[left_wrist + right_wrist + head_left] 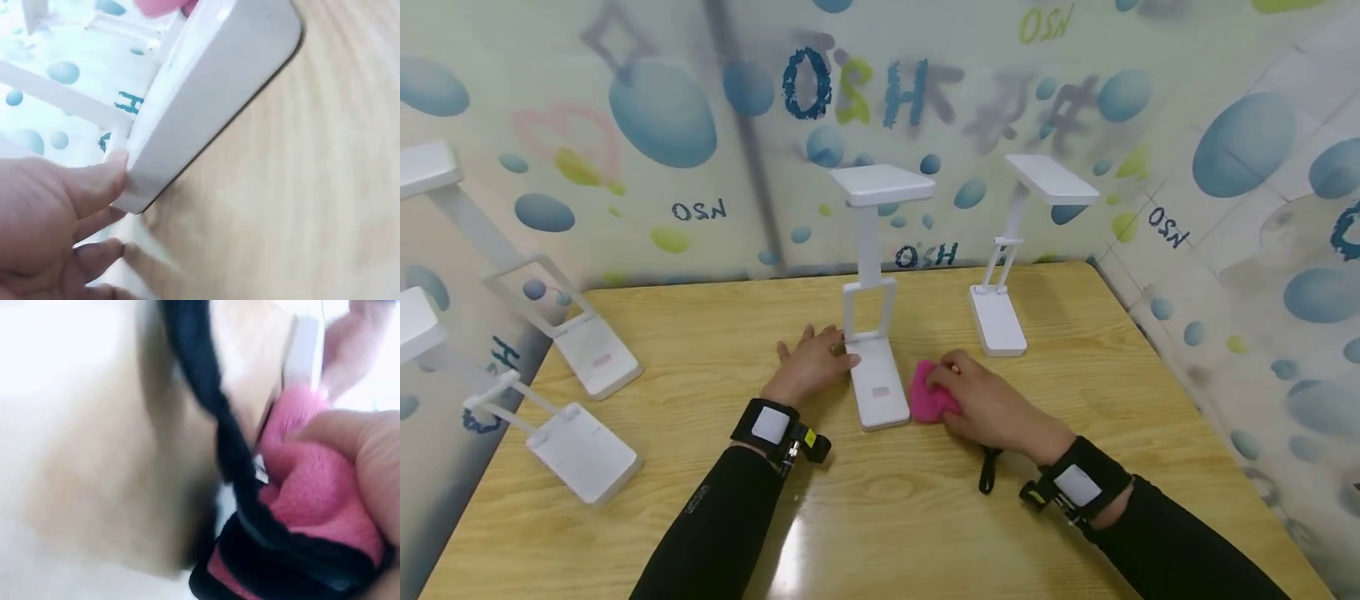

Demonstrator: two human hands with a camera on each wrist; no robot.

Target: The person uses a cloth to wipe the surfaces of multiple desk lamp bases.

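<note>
Left hand (pixel 809 363) grips base of middle lamp (pixel 877 379), short of tabletop (pixel 700 358) far edge. Right hand (pixel 991 402) clutches pink cloth (pixel 929 400) alongside. Probable step: wiping base; next move needs steady hold.

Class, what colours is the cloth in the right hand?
Pink, edged in black; the cloth shows best in the right wrist view.

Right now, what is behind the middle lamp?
Behind the middle lamp I can see the wooden table, partly through the lamp's open frame, then the patterned wall. Patches of table and wall hidden by the lamp's solid parts cannot be seen.
</note>
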